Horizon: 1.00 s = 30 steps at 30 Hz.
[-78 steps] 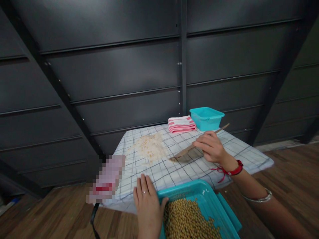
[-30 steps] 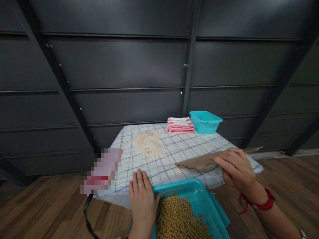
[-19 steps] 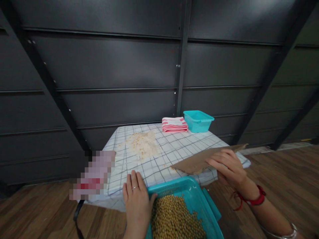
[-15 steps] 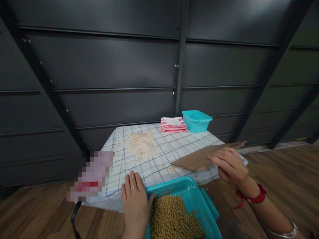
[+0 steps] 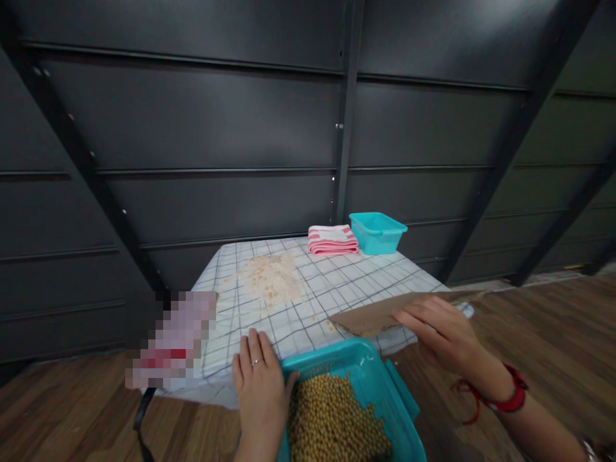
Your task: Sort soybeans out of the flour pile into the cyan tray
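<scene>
the right hand is closed on a piece of cardboard, its long axis crosswise, one end pointing left over the near right part of the cloth-covered surface. the left hand lies open, thumb at the rim of a teal tray. behind stands a dark panelled wall; below, wooden floor.

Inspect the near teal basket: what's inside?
Tan, bean-like grains heaped in the near teal basket. Its floor beneath them is covered; its near end is out of frame.
</scene>
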Each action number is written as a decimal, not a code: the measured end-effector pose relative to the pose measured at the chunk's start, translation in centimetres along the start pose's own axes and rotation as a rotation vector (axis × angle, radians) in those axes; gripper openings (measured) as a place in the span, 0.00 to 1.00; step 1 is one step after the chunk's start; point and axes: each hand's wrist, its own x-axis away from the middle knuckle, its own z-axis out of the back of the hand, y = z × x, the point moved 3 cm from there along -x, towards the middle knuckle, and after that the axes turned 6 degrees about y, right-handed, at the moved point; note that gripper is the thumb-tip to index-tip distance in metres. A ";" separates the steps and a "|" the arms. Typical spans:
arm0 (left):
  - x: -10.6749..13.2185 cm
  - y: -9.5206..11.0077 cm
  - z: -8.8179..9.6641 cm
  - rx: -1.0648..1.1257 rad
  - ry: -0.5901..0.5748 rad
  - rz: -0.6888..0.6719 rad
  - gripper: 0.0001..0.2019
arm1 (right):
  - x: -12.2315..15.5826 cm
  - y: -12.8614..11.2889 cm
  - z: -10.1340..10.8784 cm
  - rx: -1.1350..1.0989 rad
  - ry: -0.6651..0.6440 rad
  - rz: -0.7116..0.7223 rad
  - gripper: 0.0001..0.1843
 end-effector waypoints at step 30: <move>0.0 0.2 0.4 -0.023 -0.029 0.018 0.32 | -2.7 -4.1 3.2 -0.003 0.009 0.050 0.14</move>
